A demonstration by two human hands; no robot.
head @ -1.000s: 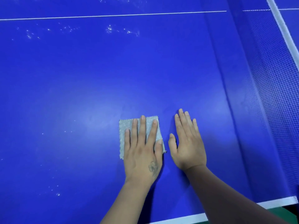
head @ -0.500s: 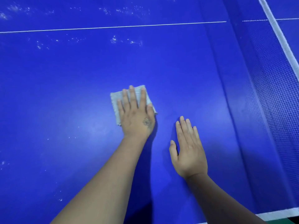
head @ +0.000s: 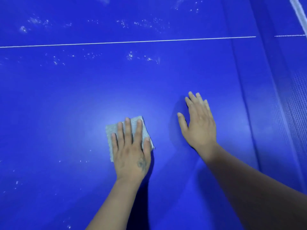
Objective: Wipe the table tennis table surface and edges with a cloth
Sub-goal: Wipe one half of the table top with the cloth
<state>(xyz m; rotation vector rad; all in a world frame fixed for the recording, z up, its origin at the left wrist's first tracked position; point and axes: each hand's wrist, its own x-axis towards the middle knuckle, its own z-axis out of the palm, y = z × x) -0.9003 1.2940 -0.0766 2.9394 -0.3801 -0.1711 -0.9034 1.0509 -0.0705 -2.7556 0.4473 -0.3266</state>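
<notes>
Head view: left hand point(head: 131, 155), fingers straight, presses pale grey square cloth point(head: 109, 135) onto glossy blue table point(head: 66, 100); right hand point(head: 199, 123) flat, empty, beside it.

The left hand point(head: 131, 151) pressed flat on a grey cloth point(head: 109, 135) on the blue table point(head: 66, 100). The right hand point(head: 198, 123) rested flat just beside it, near the net point(head: 297, 97).

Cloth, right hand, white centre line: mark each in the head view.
cloth point(head: 111, 130), head view, bare upper-left corner beside the fingers.
right hand point(head: 200, 125), head view, back of the hand.
white centre line point(head: 126, 42), head view, middle of the stripe.
</notes>
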